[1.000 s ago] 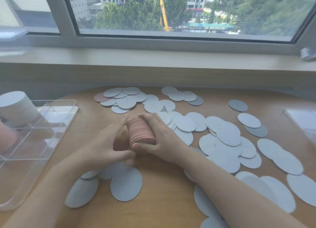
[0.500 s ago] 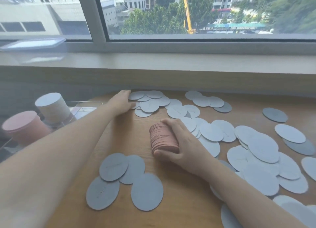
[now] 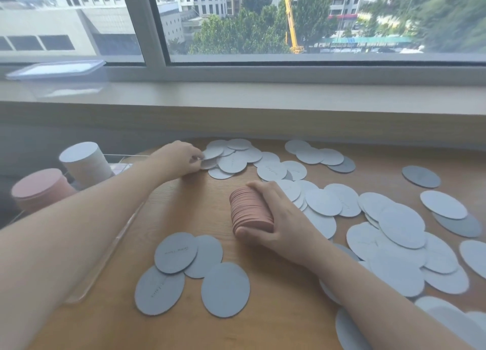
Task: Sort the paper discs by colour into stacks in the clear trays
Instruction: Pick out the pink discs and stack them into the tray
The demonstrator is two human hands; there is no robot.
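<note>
My right hand (image 3: 285, 219) grips a thick stack of pink discs (image 3: 249, 210), held on edge on the wooden table (image 3: 210, 200). My left hand (image 3: 180, 160) reaches to the far-left cluster of white discs (image 3: 231, 158), where its curled fingers pinch a disc at the cluster's left edge; that disc's colour is hidden by the hand. The clear tray (image 3: 119, 235) lies at the left, partly behind my left forearm. It holds a pink stack (image 3: 39, 189) and a white stack (image 3: 84, 160). Loose white and grey discs (image 3: 394, 226) cover the right side.
Three grey discs (image 3: 184, 271) lie near the front between my arms. Darker grey discs (image 3: 420, 176) sit among the white ones at the right. A clear lid (image 3: 55, 69) rests on the windowsill (image 3: 263, 97) behind the table.
My left hand left the pink stack, reached forward to the far-left disc cluster and curled its fingers onto a disc there. My right hand kept hold of the stack.
</note>
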